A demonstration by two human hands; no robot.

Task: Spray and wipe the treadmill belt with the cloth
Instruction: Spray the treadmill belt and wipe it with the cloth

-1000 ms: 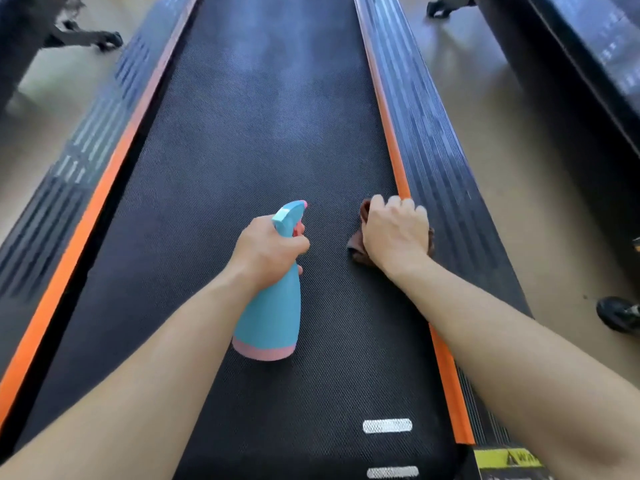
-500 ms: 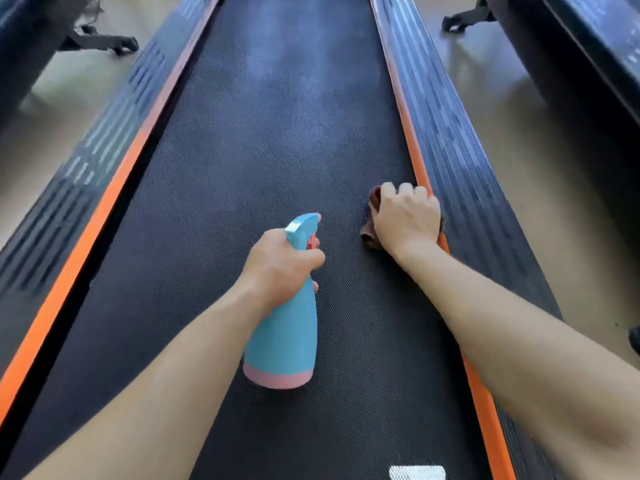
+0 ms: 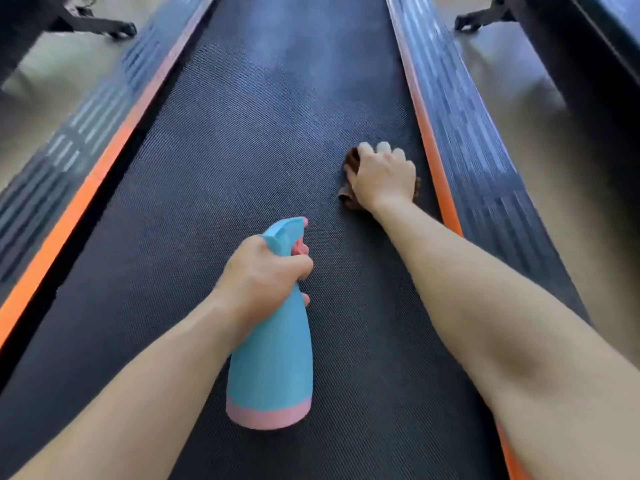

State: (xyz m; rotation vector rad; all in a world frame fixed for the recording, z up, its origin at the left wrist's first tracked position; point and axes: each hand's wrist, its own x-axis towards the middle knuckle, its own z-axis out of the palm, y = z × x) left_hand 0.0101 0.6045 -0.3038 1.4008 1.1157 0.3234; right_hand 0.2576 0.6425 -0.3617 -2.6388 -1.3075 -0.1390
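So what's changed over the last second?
The right hand slid the cloth left, away from the orange strip and toward the middle of the belt, and a little farther ahead. Nothing was taken up or let go: it still presses the cloth, and the left hand still grips the bottle.

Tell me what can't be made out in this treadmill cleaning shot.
Head view: most of the brown cloth, covered by the right hand.
Head view: the trigger of the spray bottle, mostly behind the left hand.
Head view: both ends of the treadmill belt, cut off by frame edges.
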